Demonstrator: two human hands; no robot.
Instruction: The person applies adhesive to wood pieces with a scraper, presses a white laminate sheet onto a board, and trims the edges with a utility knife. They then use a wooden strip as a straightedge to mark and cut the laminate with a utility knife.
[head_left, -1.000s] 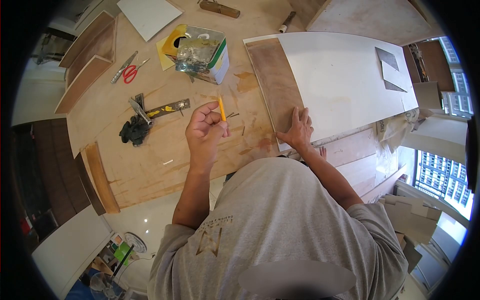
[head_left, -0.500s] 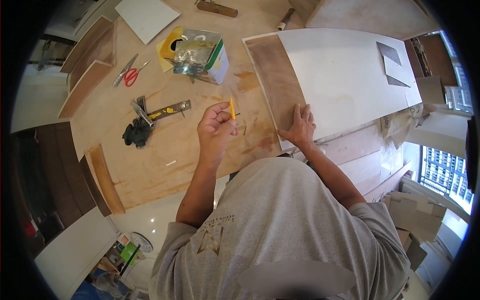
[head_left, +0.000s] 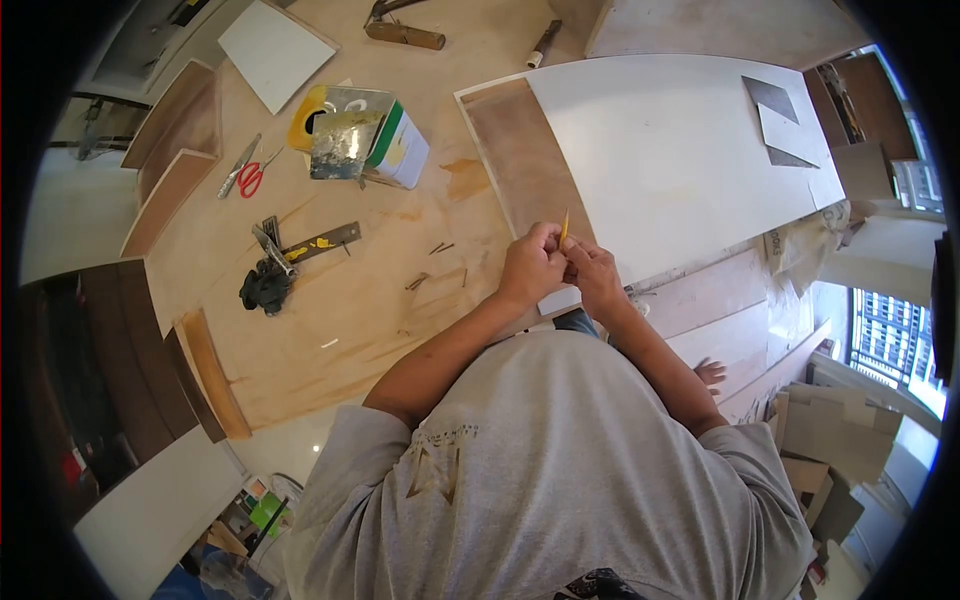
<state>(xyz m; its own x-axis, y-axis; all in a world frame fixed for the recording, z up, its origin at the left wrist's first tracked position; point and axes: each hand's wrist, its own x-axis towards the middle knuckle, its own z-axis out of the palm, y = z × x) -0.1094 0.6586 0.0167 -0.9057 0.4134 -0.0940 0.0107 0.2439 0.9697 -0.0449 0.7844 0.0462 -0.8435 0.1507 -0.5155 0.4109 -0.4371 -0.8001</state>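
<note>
My left hand [head_left: 533, 266] and my right hand [head_left: 597, 278] meet over the lower end of a brown strip [head_left: 525, 145] on a white panel [head_left: 650, 140]. Between their closed fingers stands a thin yellow pencil-like stick [head_left: 566, 228], its pointed tip up. The fingers of both hands are pinched around its lower part, which they hide. Several small nails [head_left: 416, 283] lie on the wooden tabletop [head_left: 300, 375] to the left of my hands.
An open metal can [head_left: 400, 150], red-handled scissors [head_left: 250, 180], a metal square [head_left: 335, 238] and a dark glove [head_left: 266, 288] lie left. Farther back are a hammer [head_left: 405, 36] and a chisel-like tool [head_left: 544, 45]. Another person's hand [head_left: 711, 372] shows beyond my right forearm.
My left hand has moved right with the yellow stick. My right hand has lifted off the brown strip and closed around the stick too. The other person's hand has come into view.
</note>
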